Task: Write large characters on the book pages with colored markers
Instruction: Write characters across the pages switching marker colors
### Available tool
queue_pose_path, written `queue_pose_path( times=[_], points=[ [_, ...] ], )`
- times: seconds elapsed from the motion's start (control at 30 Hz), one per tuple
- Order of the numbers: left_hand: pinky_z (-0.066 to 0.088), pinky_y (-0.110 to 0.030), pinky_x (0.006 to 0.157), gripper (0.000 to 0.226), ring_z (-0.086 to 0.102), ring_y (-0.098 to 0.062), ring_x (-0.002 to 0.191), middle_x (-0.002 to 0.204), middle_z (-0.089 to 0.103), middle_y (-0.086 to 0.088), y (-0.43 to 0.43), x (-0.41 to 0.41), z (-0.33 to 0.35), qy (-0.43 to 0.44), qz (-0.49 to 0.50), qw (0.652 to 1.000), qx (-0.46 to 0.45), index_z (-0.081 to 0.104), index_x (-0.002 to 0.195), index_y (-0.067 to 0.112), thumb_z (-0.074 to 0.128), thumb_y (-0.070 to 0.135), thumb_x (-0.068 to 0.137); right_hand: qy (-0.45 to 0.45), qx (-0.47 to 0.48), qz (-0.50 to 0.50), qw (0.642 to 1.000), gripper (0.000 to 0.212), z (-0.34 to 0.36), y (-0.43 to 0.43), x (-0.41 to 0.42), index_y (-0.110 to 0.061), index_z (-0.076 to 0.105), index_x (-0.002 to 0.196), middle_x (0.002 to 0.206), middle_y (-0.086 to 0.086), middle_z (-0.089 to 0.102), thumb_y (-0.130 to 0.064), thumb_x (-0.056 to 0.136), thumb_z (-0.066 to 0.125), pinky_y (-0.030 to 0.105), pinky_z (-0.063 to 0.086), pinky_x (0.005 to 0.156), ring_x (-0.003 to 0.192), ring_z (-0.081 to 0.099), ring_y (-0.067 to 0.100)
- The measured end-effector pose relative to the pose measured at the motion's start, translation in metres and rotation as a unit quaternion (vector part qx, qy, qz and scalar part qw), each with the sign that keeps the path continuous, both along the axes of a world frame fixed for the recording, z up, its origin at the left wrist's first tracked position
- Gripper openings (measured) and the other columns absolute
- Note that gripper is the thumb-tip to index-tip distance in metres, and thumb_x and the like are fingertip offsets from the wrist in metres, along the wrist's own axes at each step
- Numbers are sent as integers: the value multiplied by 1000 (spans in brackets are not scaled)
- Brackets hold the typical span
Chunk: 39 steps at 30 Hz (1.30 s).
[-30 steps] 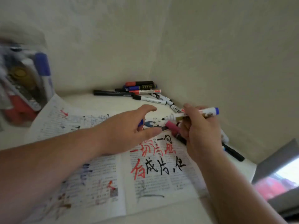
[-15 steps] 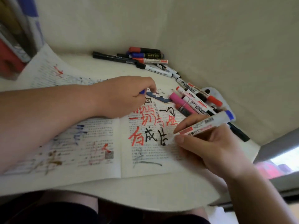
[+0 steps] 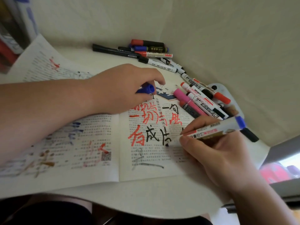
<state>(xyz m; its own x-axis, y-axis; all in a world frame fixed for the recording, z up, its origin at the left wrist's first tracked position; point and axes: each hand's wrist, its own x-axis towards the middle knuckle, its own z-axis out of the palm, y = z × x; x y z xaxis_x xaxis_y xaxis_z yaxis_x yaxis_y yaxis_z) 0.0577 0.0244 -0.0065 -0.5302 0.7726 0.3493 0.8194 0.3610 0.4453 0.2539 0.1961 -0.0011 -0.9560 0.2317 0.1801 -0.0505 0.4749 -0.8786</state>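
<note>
An open book lies flat on the white table, its pages covered with large red, black and blue characters. My right hand grips a white marker with a blue end, its tip down on the right page beside the black characters. My left hand rests on the top of the right page and curls round a blue marker cap.
Several loose markers, pink, red and black, lie along the book's right edge. Several more markers lie at the back against the wall. A blurred holder of supplies stands at the far left. My knees show below the table's near edge.
My right hand came down from above the marker pile to the right page, bringing the marker tip onto the paper. The left hand curled over the blue cap. The view tilted down.
</note>
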Motion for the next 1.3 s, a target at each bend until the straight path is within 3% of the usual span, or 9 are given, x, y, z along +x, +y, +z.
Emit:
queue_pose_path(
  times=[0.13,0.27,0.37,0.5,0.67,0.8,0.9,1.0,1.3],
  points=[
    [42,-28,83,35,56,-6,96,106,63,14,0,0,2,29,1,1000,-12,59,122,44,68,47,88,-7,-28,32,999,7,3,-1,3,-18,73,84,67,-2,70,-16,77,75,17,48,58,59,63,6],
    [31,-9,71,31,50,2,84,91,52,23,0,1,3,33,2,999,-6,63,118,44,67,50,88,-4,49,21,999,6,2,0,2,-21,73,84,74,1,72,-20,78,74,23,51,63,66,67,11],
    [29,-4,69,29,52,4,82,87,51,30,0,1,3,31,-10,999,-6,65,119,38,68,43,90,-13,10,39,999,6,4,-1,3,-15,73,82,72,5,72,-15,77,74,21,50,60,63,66,12],
    [39,-16,76,22,53,-2,83,96,61,20,0,1,2,40,-25,999,-7,67,111,33,70,37,90,-37,9,104,994,6,7,-2,6,-12,74,83,69,10,71,-14,78,75,27,50,56,60,65,26],
    [37,-18,78,17,53,-5,89,95,61,18,0,0,0,45,-30,998,-9,68,106,31,70,34,90,-17,10,45,999,4,6,3,2,-9,65,74,53,-1,59,-7,71,67,17,38,46,46,49,5],
    [39,-22,80,17,54,-5,89,96,61,17,1,-1,0,44,-26,999,-15,67,106,32,70,34,90,-22,-24,5,999,4,6,10,1,-8,63,72,47,-2,46,-8,70,66,18,30,43,42,37,9],
    [40,-23,81,17,55,-6,90,97,62,15,2,-1,-1,43,-27,999,-10,67,106,31,70,34,89,-20,-67,34,997,1,8,6,1,-8,68,74,49,-1,54,-7,74,69,14,35,43,42,45,4],
    [37,-17,76,16,54,-5,86,95,61,17,1,-2,-1,36,-30,999,-3,67,104,32,71,32,89,-30,2,51,998,6,7,2,1,-11,70,79,59,7,63,-14,74,72,20,41,50,51,54,9],
    [39,-17,76,20,54,-5,86,98,61,13,1,0,-2,22,-33,999,10,68,108,29,67,24,88,-68,-32,147,986,10,12,1,2,-7,70,83,62,5,63,-12,76,75,22,43,52,55,55,12]
  ],
)
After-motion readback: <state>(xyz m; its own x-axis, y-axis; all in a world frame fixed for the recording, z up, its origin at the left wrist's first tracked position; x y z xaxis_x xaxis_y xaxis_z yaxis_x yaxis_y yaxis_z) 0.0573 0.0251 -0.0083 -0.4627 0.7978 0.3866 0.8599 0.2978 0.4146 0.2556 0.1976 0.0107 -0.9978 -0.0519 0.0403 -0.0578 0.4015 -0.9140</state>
